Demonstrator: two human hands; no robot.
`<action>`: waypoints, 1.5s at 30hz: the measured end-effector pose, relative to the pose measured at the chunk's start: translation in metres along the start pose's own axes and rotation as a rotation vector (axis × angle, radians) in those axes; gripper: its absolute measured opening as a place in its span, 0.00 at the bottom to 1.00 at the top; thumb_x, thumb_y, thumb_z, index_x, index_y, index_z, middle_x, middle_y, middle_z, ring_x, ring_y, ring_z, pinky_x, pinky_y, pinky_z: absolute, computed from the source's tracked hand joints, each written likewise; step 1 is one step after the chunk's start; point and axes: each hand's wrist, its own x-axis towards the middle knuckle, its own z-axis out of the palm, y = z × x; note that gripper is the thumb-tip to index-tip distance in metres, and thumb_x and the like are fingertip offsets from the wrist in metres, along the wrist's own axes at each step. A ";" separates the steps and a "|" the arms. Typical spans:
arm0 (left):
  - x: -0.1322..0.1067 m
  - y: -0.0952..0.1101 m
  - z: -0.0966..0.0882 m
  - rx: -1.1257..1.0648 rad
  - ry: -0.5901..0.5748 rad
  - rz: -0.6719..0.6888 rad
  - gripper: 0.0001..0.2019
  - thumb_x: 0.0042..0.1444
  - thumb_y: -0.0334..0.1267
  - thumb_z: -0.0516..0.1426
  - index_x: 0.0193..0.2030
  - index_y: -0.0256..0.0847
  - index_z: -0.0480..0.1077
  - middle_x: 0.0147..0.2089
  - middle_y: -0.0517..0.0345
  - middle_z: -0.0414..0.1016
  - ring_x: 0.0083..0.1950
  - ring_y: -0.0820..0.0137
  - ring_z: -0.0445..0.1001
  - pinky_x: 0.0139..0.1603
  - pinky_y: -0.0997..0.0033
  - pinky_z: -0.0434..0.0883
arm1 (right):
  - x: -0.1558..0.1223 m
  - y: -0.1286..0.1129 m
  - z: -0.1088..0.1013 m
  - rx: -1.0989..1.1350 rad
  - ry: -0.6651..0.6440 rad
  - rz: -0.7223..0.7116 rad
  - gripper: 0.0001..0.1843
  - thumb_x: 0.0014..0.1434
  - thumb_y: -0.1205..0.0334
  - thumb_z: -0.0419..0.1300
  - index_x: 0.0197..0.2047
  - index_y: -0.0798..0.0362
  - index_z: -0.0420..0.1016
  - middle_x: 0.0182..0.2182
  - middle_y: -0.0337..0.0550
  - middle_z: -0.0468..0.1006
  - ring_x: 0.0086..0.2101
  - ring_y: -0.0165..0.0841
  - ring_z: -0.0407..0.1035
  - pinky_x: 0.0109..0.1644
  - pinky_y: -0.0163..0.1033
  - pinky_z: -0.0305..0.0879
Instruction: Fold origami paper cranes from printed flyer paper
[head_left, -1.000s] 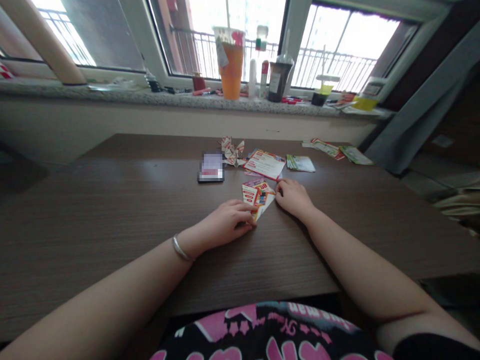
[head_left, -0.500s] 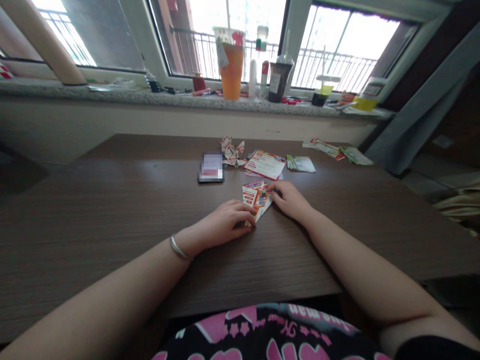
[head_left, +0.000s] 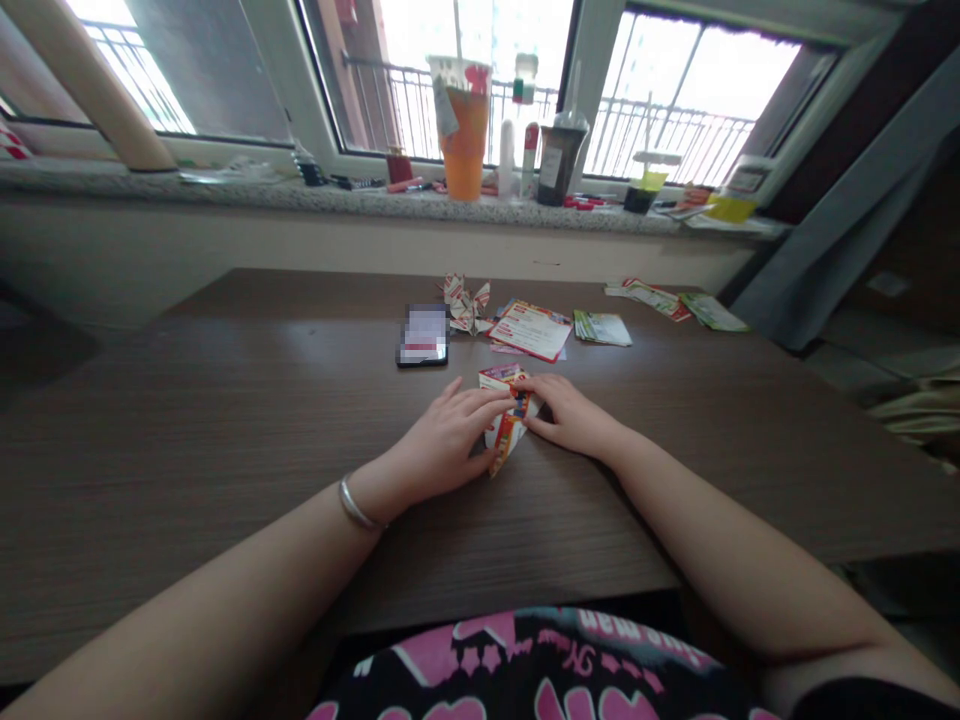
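Note:
A small printed sheet of folded paper [head_left: 507, 432], red, white and orange, lies on the brown table between my hands. My left hand [head_left: 454, 437] reaches over it from the left, fingers stretched out and spread, tips touching its upper face. From the other side my right hand [head_left: 568, 415] holds the right edge, fingers on top and thumb lower down. Part of the paper is hidden under the fingers. Just beyond it lie a stack of printed sheets [head_left: 531, 330] and a phone [head_left: 424, 336] with a blurred screen.
Folded paper figures [head_left: 466, 303] stand behind the phone. Green-and-white leaflets [head_left: 602, 328] lie to the right, with more leaflets [head_left: 654, 298] toward the far right corner. Along the windowsill [head_left: 360, 198] stand an orange drink cup [head_left: 463, 140], a dark cup [head_left: 559, 160] and bottles.
The folded paper has turned, its lower tip pointing more toward me. My left hand has spread its fingers and slid up over the paper; my right hand has moved slightly left and down.

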 end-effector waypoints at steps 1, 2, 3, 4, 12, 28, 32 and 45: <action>-0.001 0.000 0.000 0.014 -0.014 -0.019 0.28 0.57 0.37 0.55 0.65 0.41 0.57 0.67 0.49 0.61 0.67 0.60 0.60 0.70 0.45 0.48 | 0.000 -0.001 -0.001 0.002 0.000 0.000 0.26 0.59 0.60 0.59 0.59 0.56 0.65 0.55 0.54 0.72 0.56 0.43 0.64 0.62 0.52 0.58; -0.001 0.000 0.001 0.027 -0.032 -0.045 0.31 0.57 0.39 0.55 0.67 0.40 0.55 0.68 0.47 0.59 0.68 0.59 0.58 0.70 0.46 0.49 | 0.000 -0.002 -0.001 0.004 0.001 -0.002 0.26 0.59 0.60 0.59 0.60 0.56 0.65 0.55 0.54 0.72 0.56 0.43 0.63 0.62 0.52 0.58; -0.002 0.000 0.001 0.038 -0.055 -0.072 0.32 0.57 0.41 0.56 0.68 0.38 0.53 0.69 0.46 0.57 0.69 0.58 0.57 0.69 0.48 0.51 | 0.000 -0.002 -0.001 0.005 0.004 -0.004 0.26 0.58 0.61 0.59 0.60 0.56 0.65 0.55 0.54 0.72 0.57 0.43 0.63 0.62 0.52 0.57; -0.002 -0.001 0.001 0.047 -0.083 -0.096 0.34 0.57 0.43 0.56 0.69 0.38 0.52 0.70 0.45 0.56 0.69 0.58 0.56 0.69 0.49 0.52 | 0.000 -0.002 -0.001 0.007 0.008 -0.005 0.27 0.58 0.61 0.59 0.60 0.55 0.65 0.55 0.54 0.72 0.57 0.43 0.63 0.62 0.52 0.57; -0.003 -0.007 -0.001 0.137 -0.225 -0.122 0.34 0.59 0.56 0.53 0.68 0.41 0.56 0.71 0.49 0.54 0.71 0.54 0.51 0.69 0.52 0.52 | -0.002 0.001 -0.002 0.026 0.003 -0.011 0.28 0.57 0.61 0.61 0.60 0.53 0.65 0.56 0.53 0.71 0.56 0.43 0.63 0.62 0.54 0.57; -0.005 -0.009 -0.005 0.148 -0.225 -0.099 0.34 0.59 0.59 0.52 0.69 0.51 0.53 0.71 0.56 0.54 0.71 0.55 0.52 0.68 0.54 0.52 | -0.003 -0.004 -0.012 0.144 0.266 0.204 0.16 0.64 0.58 0.52 0.53 0.52 0.70 0.43 0.46 0.78 0.46 0.38 0.70 0.54 0.47 0.64; -0.006 -0.011 -0.005 0.147 -0.216 -0.087 0.32 0.59 0.56 0.53 0.68 0.51 0.55 0.71 0.56 0.55 0.70 0.55 0.53 0.68 0.54 0.53 | -0.005 -0.005 -0.017 0.142 0.257 0.265 0.16 0.65 0.57 0.50 0.50 0.53 0.73 0.42 0.47 0.78 0.44 0.38 0.71 0.50 0.45 0.65; -0.007 -0.007 -0.008 0.215 -0.034 -0.128 0.18 0.61 0.48 0.53 0.56 0.49 0.71 0.54 0.51 0.72 0.61 0.54 0.65 0.61 0.52 0.66 | -0.005 -0.004 -0.014 0.066 0.051 0.190 0.20 0.54 0.69 0.58 0.50 0.52 0.75 0.38 0.44 0.80 0.41 0.38 0.72 0.50 0.46 0.66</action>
